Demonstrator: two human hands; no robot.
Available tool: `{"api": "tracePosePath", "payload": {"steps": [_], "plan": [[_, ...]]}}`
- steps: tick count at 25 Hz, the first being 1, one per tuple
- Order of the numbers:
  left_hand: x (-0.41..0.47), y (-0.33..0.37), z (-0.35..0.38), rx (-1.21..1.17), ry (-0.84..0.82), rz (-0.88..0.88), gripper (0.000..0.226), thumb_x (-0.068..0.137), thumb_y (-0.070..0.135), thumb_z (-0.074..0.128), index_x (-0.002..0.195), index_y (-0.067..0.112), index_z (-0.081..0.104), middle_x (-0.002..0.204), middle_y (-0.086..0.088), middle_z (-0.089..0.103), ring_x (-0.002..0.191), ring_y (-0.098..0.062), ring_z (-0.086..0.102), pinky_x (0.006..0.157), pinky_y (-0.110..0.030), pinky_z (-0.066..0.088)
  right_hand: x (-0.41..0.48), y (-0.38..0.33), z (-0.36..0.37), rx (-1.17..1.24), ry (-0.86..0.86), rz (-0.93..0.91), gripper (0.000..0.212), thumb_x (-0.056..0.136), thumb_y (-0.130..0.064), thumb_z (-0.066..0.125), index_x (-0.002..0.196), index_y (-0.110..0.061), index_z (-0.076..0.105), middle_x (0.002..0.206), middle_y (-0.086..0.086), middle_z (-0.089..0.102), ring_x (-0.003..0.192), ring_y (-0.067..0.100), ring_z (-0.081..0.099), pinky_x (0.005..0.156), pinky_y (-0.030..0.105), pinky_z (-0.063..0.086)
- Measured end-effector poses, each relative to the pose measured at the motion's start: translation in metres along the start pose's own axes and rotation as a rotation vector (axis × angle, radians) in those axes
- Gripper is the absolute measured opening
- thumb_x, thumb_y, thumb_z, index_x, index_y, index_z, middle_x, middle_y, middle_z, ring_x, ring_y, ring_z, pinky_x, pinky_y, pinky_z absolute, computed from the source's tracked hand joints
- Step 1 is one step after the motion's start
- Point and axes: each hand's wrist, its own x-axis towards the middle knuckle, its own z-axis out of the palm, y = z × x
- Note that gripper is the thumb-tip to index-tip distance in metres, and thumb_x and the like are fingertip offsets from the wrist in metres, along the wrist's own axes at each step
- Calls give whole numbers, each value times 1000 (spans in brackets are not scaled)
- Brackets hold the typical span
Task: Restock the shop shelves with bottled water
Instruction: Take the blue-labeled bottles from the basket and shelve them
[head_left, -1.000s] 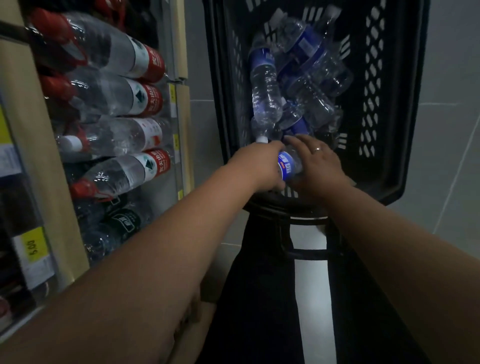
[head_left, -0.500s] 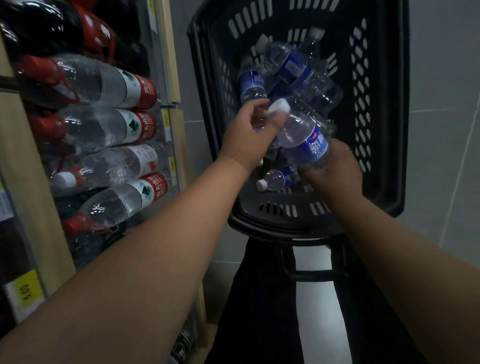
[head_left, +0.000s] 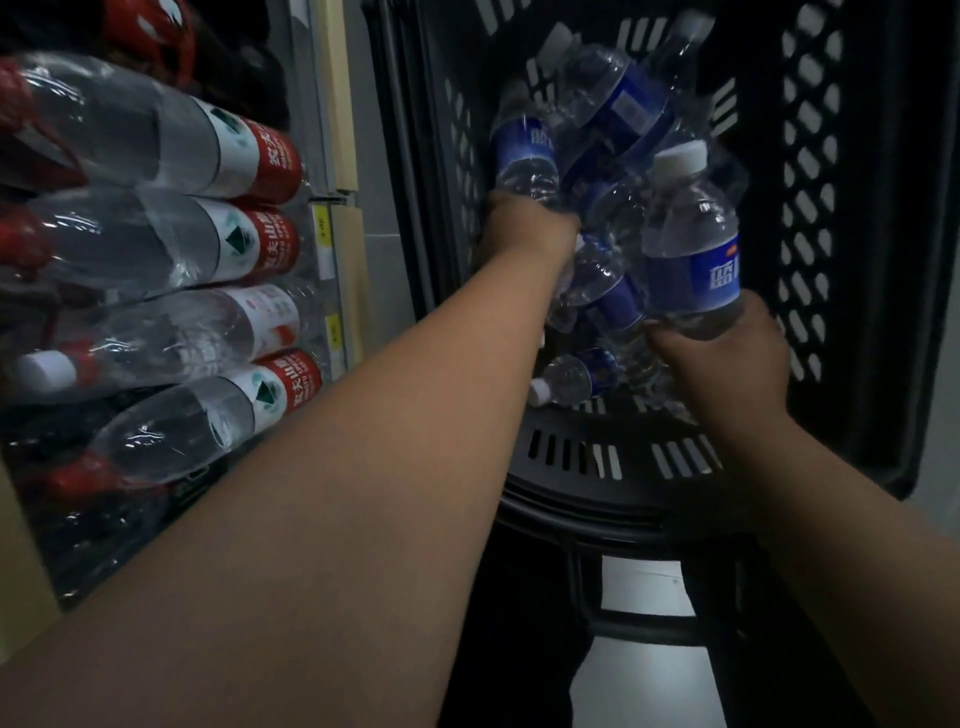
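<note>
A black plastic shopping basket (head_left: 810, 260) holds several small water bottles with blue labels and white caps. My right hand (head_left: 722, 358) grips one such bottle (head_left: 688, 244) by its base and holds it upright above the pile. My left hand (head_left: 530, 228) reaches into the basket's left side and closes round the bottom of another blue-label bottle (head_left: 524, 156); its fingers are hidden behind the hand. One loose bottle (head_left: 576, 376) lies near the basket's front wall.
On the left, shop shelves (head_left: 343, 171) carry large red-label water bottles (head_left: 171, 244) lying on their sides, with yellow price tags (head_left: 332, 327) on the shelf edge. Grey floor tiles show between the shelves and the basket. The basket's stand (head_left: 644, 623) is below.
My right hand has raised its bottle higher and more upright. My left hand let go of that bottle's cap and went deeper into the basket onto another bottle.
</note>
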Motion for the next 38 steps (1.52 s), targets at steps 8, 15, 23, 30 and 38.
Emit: {"api": "tracePosePath", "payload": {"steps": [8,15,23,30,38], "plan": [[-69,-31,-14,-59,19,114,73,75,27,79,134,11,38,122,-7,60,103,-26,62,87,-34,51,-5,-16,-11,-5,-103,51,48,69,-36,80,110,-21,60,95,-3,68,87,15,67,81,41,56],[-185,-39,-94,-458,-200,162,56,80,6,76,128,10,46,112,-5,67,98,-16,67,90,-31,53,-61,-89,-84,150,-344,-40,30,75,-28,80,99,-16,68,83,-3,72,74,13,70,68,31,55],[-384,-29,-159,-694,-233,246,24,91,19,64,112,24,54,107,1,68,94,-9,68,80,-27,54,-215,-171,-213,202,-591,-187,21,78,-24,77,91,-13,64,77,5,68,71,24,67,72,39,57],[-555,-57,-150,-992,-200,304,54,70,14,76,117,7,52,94,-1,69,83,-15,69,71,-30,56,-332,-175,-327,88,-852,-412,26,83,-38,68,90,-14,64,75,5,67,71,25,64,72,45,55],[-685,-114,-136,-1232,100,354,78,58,22,76,125,-5,48,110,-23,66,102,-35,64,97,-54,48,-424,-160,-369,-3,-1118,-554,18,87,-18,68,105,-16,64,99,8,73,92,24,70,87,47,54]]}}
